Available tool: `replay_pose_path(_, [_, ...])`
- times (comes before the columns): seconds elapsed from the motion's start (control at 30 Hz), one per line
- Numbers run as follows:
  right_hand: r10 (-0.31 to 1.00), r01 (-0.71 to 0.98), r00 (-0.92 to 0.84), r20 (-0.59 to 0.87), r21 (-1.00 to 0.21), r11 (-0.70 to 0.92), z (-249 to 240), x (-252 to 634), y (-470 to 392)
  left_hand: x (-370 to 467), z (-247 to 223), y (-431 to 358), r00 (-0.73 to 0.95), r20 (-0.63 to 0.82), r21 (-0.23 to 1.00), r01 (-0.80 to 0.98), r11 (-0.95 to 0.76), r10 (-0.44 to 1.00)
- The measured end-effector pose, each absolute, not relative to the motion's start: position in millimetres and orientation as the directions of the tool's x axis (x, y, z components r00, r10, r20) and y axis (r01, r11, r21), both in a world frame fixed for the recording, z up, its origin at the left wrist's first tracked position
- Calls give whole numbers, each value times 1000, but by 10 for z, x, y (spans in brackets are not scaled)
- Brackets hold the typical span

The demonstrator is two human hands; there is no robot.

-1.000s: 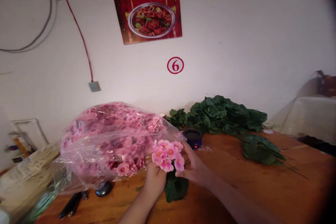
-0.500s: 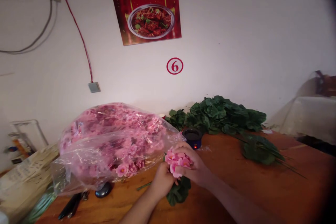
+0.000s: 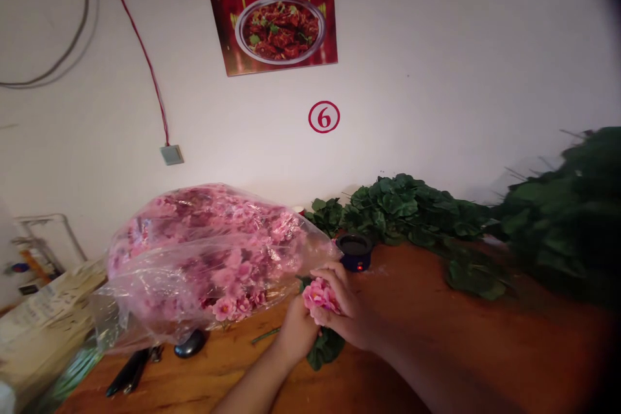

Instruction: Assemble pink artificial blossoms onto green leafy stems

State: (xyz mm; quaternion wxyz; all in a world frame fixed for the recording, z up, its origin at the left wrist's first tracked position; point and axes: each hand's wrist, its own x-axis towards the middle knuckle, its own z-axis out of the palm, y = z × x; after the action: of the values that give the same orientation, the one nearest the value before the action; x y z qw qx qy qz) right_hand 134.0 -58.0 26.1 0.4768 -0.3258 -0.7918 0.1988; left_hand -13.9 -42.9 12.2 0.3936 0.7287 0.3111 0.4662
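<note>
A small bunch of pink artificial flowers [image 3: 320,297] is held between both hands above the wooden table. My left hand [image 3: 299,331] is closed round its lower part, where the stems are hidden. Curled about the right side of the blossoms is my right hand [image 3: 347,310], its thumb against the petals. Green leaves [image 3: 326,349] stick out below the hands, with a bit more green above. Just left of them, a large clear plastic bag [image 3: 213,265] full of pink flowers rests on the table, some blossoms at its open edge.
Behind my right hand stands a dark blue pot [image 3: 356,252] with a red light. Green leaf sprays [image 3: 402,207] lie along the wall, and a big leafy mass [image 3: 567,220] fills the right side. Black-handled pliers or cutters [image 3: 129,372] and a dark round object [image 3: 190,343] lie front left.
A large mass of green leaves has come into view at the right, over the table's right end. Both hands stay on the flowers, and the right hand has closed in slightly. The view tilts down a little.
</note>
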Motion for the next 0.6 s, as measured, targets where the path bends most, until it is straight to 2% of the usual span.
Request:
replay_pose_path(0.2, [702, 345, -385, 600, -612, 712, 230, 1289, -575, -163, 48, -386, 430, 420, 826, 185, -533, 799])
replay_pose_path(0.37, [675, 363, -420, 607, -570, 737, 238, 1260, -584, -172, 100, -405, 471, 461, 799, 148, -582, 752])
replay_pose_path(0.47, [673, 334, -420, 609, -586, 738, 264, 1284, -580, -173, 67, -372, 468, 382, 865, 123, -487, 797])
replay_pose_path(0.53, [684, 287, -402, 609, -626, 725, 277, 1308, -560, -172, 14, -319, 439, 307, 920, 90, -382, 844])
replay_pose_path(0.6, [710, 208, -358, 607, -689, 694, 277, 1330, -517, -173, -30, -257, 396, 302, 939, 32, -341, 867])
